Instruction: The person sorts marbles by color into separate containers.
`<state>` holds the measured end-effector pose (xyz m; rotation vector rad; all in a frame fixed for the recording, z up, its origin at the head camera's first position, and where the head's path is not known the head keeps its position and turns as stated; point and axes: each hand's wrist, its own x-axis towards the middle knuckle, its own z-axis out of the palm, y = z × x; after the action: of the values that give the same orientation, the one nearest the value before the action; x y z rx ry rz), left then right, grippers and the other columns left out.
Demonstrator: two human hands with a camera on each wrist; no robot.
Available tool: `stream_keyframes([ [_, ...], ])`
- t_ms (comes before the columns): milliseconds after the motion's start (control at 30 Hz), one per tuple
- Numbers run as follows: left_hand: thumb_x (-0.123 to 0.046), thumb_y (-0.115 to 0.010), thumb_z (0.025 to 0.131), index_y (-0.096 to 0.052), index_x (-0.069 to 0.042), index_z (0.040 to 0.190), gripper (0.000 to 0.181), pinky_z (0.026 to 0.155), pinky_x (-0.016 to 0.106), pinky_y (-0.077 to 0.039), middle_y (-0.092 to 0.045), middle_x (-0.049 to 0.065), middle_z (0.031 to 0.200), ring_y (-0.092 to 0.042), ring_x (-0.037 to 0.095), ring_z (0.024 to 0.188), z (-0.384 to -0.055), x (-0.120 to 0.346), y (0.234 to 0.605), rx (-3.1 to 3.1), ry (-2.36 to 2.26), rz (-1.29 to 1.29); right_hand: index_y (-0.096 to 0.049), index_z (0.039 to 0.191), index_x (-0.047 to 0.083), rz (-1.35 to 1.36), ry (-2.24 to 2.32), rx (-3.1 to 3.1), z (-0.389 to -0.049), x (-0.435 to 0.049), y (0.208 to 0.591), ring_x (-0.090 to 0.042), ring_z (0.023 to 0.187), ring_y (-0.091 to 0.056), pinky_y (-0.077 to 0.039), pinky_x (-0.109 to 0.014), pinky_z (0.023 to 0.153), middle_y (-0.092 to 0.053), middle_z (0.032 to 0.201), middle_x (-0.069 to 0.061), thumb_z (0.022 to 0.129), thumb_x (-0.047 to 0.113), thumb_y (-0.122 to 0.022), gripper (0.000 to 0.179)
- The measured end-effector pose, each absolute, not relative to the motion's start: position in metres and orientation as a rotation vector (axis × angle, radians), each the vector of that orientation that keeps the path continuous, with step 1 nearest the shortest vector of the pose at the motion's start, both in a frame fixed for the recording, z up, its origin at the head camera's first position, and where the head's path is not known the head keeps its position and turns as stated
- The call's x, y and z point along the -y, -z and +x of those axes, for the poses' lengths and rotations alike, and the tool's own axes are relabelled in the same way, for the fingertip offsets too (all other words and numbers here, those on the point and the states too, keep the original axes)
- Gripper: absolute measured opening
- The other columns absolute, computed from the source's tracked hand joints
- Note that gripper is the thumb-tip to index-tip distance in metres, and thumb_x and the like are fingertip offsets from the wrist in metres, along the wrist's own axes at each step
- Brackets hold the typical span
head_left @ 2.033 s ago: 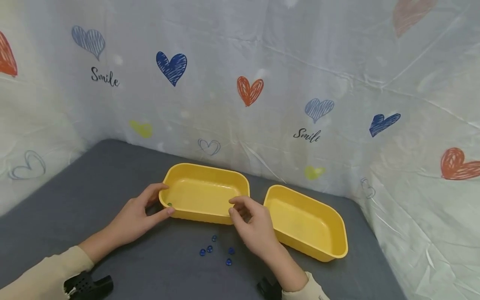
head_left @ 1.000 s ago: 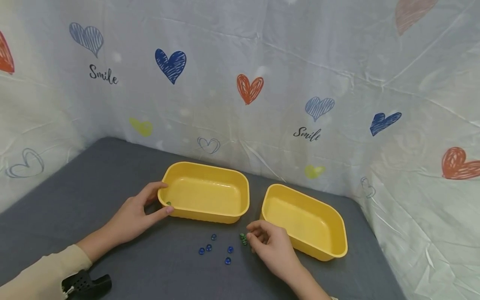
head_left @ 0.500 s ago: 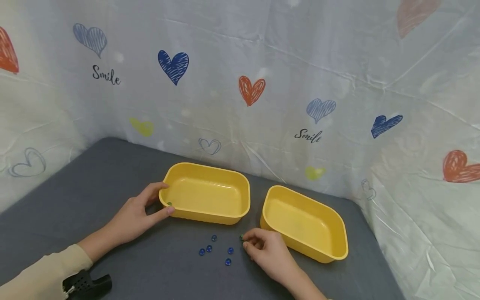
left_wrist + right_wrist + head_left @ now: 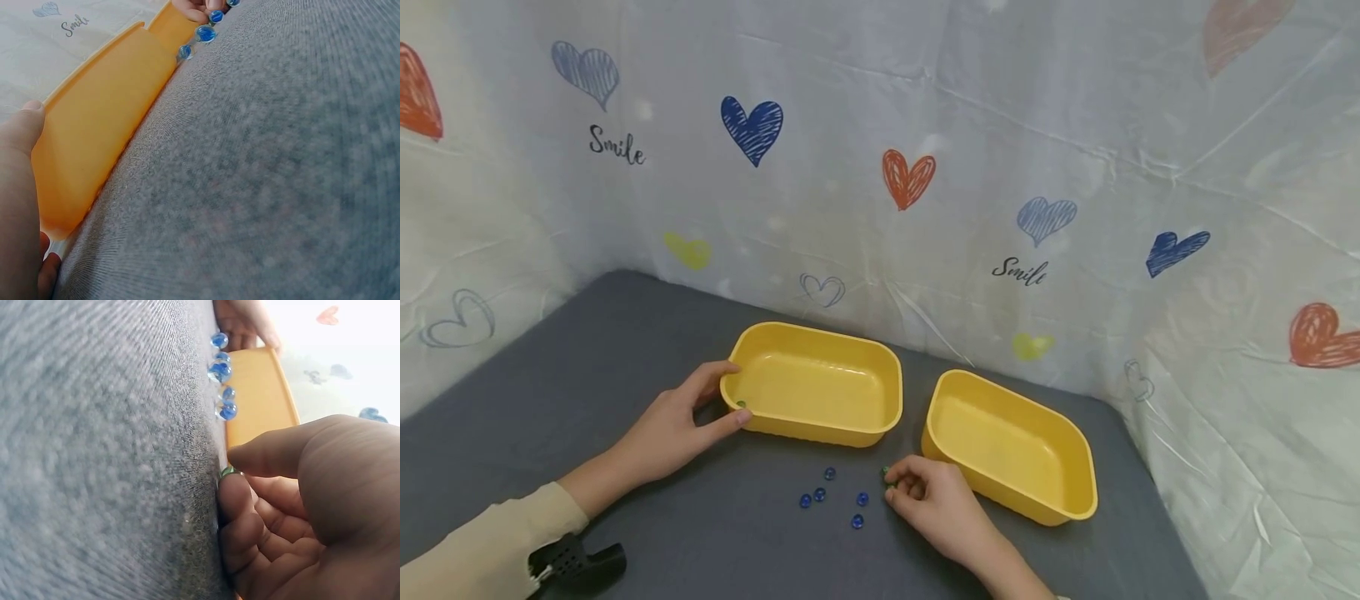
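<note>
My left hand [image 4: 666, 429] holds the left end of a yellow plastic tray [image 4: 820, 392], thumb [image 4: 32, 107] at the rim on the near side. One green marble [image 4: 741, 405] lies in that tray's near left corner. In front of the second yellow tray [image 4: 1000, 446], my right hand [image 4: 942, 502] is low on the cloth, its thumb and forefinger pinching a green marble [image 4: 228, 470]. Beside those fingertips shows more green [image 4: 885, 472]; the rest there is hidden by the hand. Several blue glass marbles [image 4: 820, 494] lie loose between the hands.
Grey cloth [image 4: 715, 542] covers the table. Behind it hangs a white curtain [image 4: 835, 100] printed with hearts and "Smile". The second tray stands angled, right of the first, with a narrow gap between them. A black wrist mount [image 4: 580, 562] shows at the left sleeve.
My right hand has come from the first tray's near right corner down to the green marbles on the cloth, and its fingers now cover most of them. The left hand stays on its tray.
</note>
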<state>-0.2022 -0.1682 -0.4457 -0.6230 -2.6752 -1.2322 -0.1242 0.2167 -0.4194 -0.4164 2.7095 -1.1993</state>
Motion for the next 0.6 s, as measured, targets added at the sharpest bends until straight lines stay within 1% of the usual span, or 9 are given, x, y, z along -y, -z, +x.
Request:
stream_keyframes([
  [167,-0.051,-0.069,0.091,-0.037,-0.025,0.148,0.070,0.096,0.056,-0.048,-0.043,0.016,0.151,-0.055,0.035,0.126,-0.2025,0.1683,0.4457,2.670,1.230,-0.626,-0.072,0.094,0.017,-0.417,1.183,-2.694,-0.1247,-0.2161,0.4189,-0.009,0.059,-0.054,-0.047,-0.024,0.052,-0.062,0.073,0.004,0.090,0.018,-0.075,0.006],
  [433,-0.052,-0.069,0.090,-0.038,-0.025,0.148,0.071,0.097,0.055,-0.048,-0.043,0.016,0.151,-0.054,0.034,0.127,-0.2020,0.1684,0.4457,2.660,1.235,-0.629,-0.071,0.094,0.018,-0.465,1.163,-2.693,-0.1242,-0.2169,0.4204,-0.008,0.060,-0.054,-0.048,-0.024,0.053,-0.061,0.073,0.005,0.090,0.015,-0.073,0.005],
  [600,-0.052,-0.069,0.090,-0.038,-0.025,0.148,0.071,0.097,0.055,-0.048,-0.043,0.016,0.151,-0.054,0.034,0.127,-0.2018,0.1683,0.4456,2.660,1.235,-0.629,-0.071,0.094,0.018,-0.477,1.165,-2.685,-0.1237,-0.2168,0.4194,-0.008,0.060,-0.054,-0.047,-0.024,0.053,-0.061,0.073,0.004,0.092,0.016,-0.072,0.003],
])
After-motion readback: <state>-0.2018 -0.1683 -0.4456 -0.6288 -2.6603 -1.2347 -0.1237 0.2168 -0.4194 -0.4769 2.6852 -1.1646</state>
